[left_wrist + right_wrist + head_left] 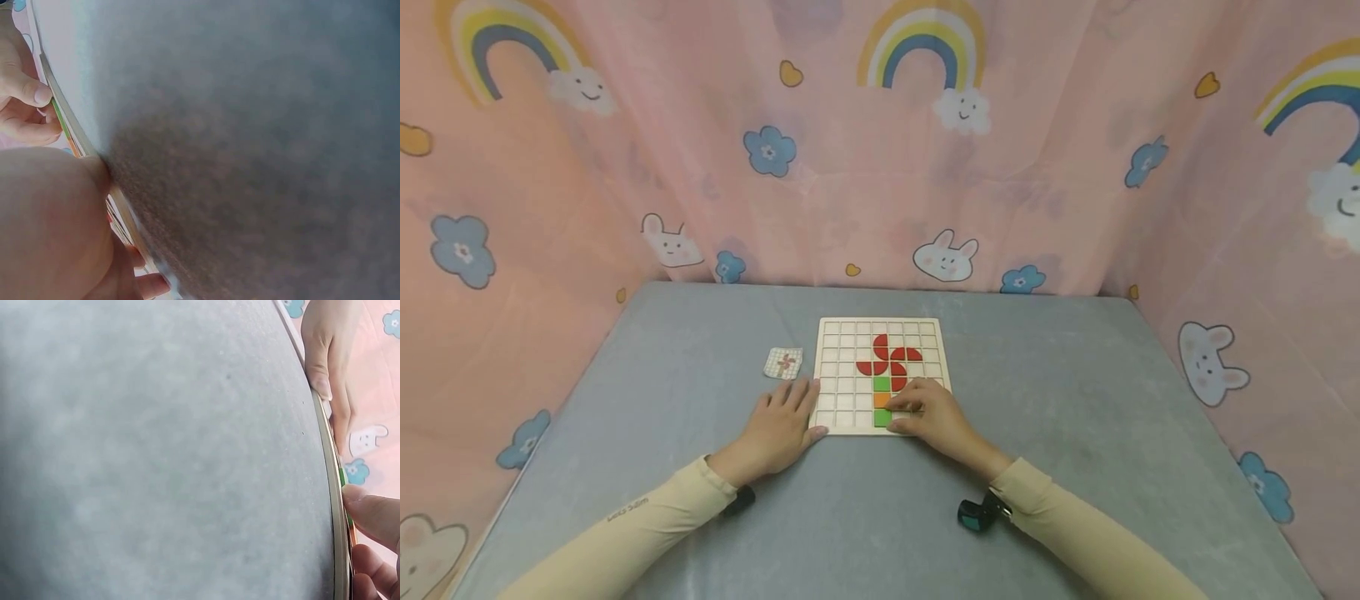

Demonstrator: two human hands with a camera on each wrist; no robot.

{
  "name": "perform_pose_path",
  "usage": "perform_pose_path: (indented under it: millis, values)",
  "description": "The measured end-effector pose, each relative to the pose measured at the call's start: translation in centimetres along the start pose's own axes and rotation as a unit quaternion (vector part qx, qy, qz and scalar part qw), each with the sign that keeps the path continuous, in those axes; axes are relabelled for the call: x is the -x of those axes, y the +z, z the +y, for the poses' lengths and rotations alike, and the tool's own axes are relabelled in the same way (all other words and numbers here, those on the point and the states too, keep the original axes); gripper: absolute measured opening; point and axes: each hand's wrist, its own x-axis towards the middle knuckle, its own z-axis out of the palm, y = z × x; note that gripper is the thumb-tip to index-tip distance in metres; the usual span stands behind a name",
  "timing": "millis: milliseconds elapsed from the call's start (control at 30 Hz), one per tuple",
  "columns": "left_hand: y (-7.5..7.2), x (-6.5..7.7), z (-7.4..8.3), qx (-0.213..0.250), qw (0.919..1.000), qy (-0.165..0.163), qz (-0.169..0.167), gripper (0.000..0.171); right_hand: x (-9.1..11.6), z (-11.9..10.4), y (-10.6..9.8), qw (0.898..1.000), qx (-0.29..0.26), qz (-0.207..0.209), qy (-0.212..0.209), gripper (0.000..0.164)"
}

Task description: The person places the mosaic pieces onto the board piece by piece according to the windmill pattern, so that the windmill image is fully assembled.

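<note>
A square wooden grid board (pixel 844 410) lies flat on the table. Red rounded pieces (pixel 880 367) form a pinwheel on it. Below them runs a column of square tiles: a green tile (pixel 882 384), an orange tile (pixel 881 400) and a lower green tile (pixel 881 418). The right hand (pixel 936 417) has thumb and index finger at the lower green tile, pinching it at its right side near the orange one. Along the board's left edge and near-left corner rests the left hand (pixel 778 425), fingers extended, thumb touching the front edge.
A small card (pixel 783 363) with a printed red pinwheel on a grid lies left of the board. The grey table (pixel 1075 400) spreads around it. Behind and at both sides hangs a pink curtain (pixel 835 208) with rainbows and rabbits.
</note>
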Motion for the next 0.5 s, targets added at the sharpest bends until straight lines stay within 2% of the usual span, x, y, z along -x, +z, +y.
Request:
perform_pose_path:
  millis: [500]
  values:
    - [0.02,-0.06,-0.12,0.003,1.0,0.003,0.009,0.072,-0.04,-0.1,-0.18,1.0,-0.003,-0.005,0.002,0.02]
